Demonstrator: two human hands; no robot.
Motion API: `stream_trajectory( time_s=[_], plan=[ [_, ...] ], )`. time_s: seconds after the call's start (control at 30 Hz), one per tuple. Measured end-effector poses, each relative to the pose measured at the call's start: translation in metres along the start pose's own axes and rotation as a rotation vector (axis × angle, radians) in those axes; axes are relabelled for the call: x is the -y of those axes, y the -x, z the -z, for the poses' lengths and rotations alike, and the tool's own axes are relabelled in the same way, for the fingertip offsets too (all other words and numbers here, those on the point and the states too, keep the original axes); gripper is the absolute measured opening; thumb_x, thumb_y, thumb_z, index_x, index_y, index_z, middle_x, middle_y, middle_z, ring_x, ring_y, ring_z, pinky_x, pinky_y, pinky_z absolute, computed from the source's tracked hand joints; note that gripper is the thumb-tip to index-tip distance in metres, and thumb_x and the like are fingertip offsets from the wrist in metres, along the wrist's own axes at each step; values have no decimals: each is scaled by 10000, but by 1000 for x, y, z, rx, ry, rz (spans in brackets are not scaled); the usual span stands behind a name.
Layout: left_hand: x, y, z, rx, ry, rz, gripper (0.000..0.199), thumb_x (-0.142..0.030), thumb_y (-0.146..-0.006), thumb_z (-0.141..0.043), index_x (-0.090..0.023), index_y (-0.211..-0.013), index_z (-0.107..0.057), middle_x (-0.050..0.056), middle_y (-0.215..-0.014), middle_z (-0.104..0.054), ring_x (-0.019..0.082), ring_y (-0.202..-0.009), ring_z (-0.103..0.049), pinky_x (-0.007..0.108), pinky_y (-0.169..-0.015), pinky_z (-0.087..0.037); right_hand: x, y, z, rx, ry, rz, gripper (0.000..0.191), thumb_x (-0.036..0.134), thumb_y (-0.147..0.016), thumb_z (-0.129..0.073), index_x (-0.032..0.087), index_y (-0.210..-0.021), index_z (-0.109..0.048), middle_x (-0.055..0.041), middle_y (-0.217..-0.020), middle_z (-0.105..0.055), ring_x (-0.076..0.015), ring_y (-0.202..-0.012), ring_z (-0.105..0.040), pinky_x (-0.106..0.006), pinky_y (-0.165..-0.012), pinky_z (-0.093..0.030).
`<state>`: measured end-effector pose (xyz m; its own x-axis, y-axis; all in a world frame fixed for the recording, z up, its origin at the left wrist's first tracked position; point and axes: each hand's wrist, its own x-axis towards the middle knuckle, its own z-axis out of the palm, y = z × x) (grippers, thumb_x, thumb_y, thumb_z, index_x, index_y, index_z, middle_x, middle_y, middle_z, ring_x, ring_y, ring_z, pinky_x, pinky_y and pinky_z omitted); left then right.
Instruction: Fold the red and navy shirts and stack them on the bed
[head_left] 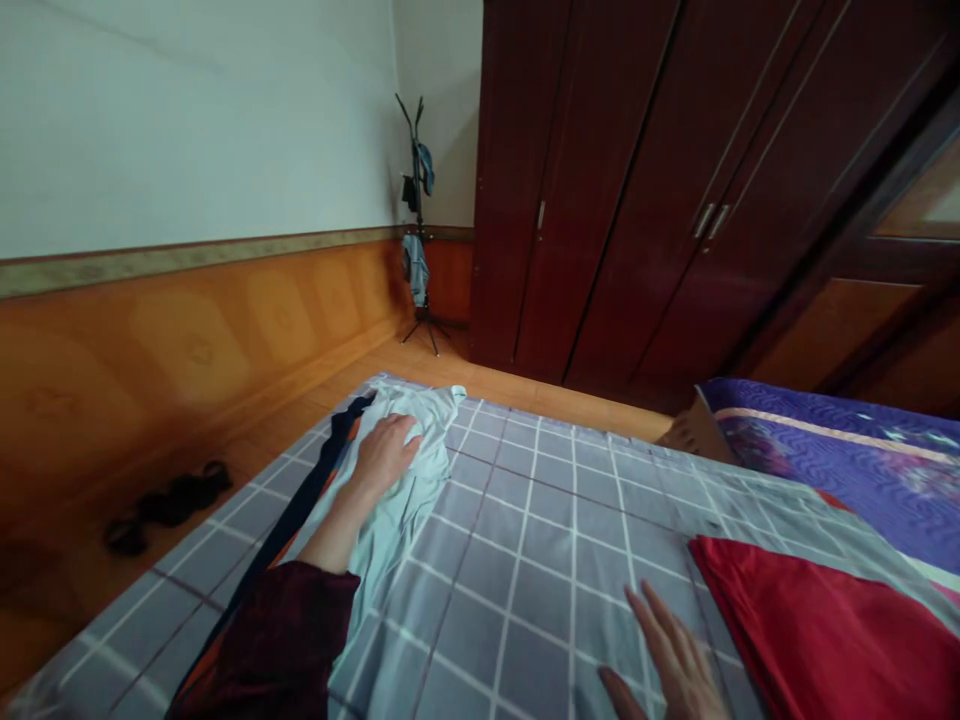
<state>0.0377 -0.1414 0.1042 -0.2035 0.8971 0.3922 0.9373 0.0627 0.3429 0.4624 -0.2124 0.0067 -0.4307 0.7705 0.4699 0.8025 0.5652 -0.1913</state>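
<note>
And we're live: the left hand [384,455] is pressed down, palm flat, on a pale blue garment [397,540] lying bunched along the near side of a grey checked sheet [510,600], a maroon sleeve [277,640] running in from the lower left. Well apart from it, the right hand [667,665] sits open on the sheet, just beside a red cloth [810,620]. Beyond them, a purple quilt [840,470], a dark wardrobe [600,180], and a coat rack [417,220] hung with clothes!
</note>
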Motion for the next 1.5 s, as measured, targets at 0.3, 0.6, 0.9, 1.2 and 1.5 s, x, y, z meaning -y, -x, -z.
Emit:
stream_trajectory(
  time_s=[0.3,0.6,0.9,1.2,1.5],
  plan=[
    [66,34,-26,-273,-111,381,289,-279,-806,-567,-140,-1058,-588,146,-1034,-608,306,-1016,-548,406,-889,-419,89,-95,-83,146,-280,183,473,277,-806,-539,139,-1259,-551,-164,-1327,-529,-343,-1256,-453,-498,-987,-457],
    [45,23,-23,-309,65,293,120,-254,-873,-448,-201,-842,-551,67,-928,-633,226,-936,-590,333,-864,-434,98,-121,-103,81,-534,60,370,385,-844,-563,177,-1142,-633,-137,-1245,-598,-326,-1216,-490,-521,-984,-448],
    [-62,45,-53,282,358,-152,57,-196,-810,-566,-200,-780,-615,-34,-756,-667,114,-727,-613,176,-669,-437,92,-125,-99,89,-800,-93,343,458,-892,-506,226,-1115,-625,-117,-1155,-629,-262,-1092,-577,-462,-935,-489],
    [49,22,-9,-250,29,374,197,-240,-847,-501,-159,-1014,-568,132,-1073,-602,289,-1105,-519,445,-981,-376,90,-121,-107,10,-738,-23,329,459,-883,-524,232,-1093,-637,-116,-1140,-649,-283,-1104,-575,-482,-907,-505],
    [99,29,-32,-337,-11,672,443,-413,-865,-504,-125,-1201,-526,158,-1158,-600,292,-1124,-548,410,-956,-425,89,-124,-105,30,-729,23,314,425,-887,-525,223,-1096,-644,-112,-1137,-654,-272,-1091,-588,-456,-911,-510]
  ],
)
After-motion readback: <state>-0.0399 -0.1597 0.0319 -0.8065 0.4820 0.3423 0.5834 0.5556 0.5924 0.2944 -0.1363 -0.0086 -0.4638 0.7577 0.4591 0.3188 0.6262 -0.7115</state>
